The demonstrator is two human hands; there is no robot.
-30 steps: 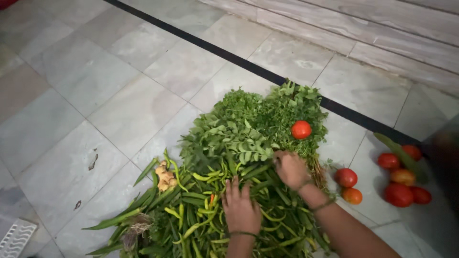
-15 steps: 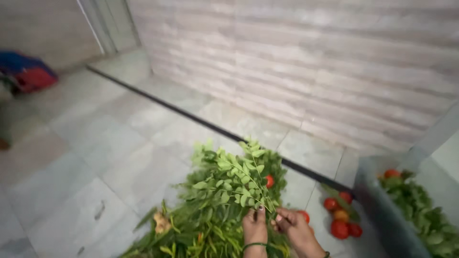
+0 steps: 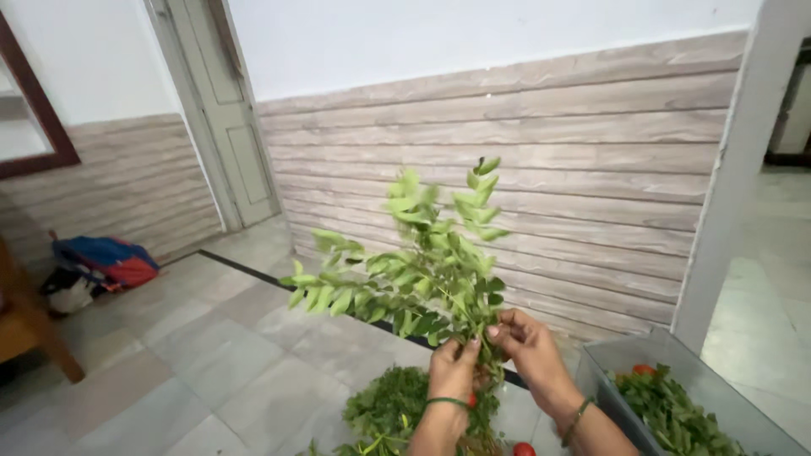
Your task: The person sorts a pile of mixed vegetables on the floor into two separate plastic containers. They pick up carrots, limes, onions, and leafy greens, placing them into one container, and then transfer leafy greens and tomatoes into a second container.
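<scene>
I hold a tall bunch of green leafy sprigs on thin stems [image 3: 422, 262] up in the air above the grey tiled floor [image 3: 211, 363], well clear of the heap of green herbs [image 3: 389, 409] lying below. My left hand [image 3: 454, 365] is closed around the stems near their base, and my right hand [image 3: 525, 339] pinches them just beside it with fingertips. The bunch fans out wide and top-heavy, so a loose stem could slip from my grip and drop, or leaflets could tear off. Sprigs could also fall short of the grey plastic tub [image 3: 608, 359] at my right, which already holds greens and a red tomato [image 3: 644, 369].
</scene>
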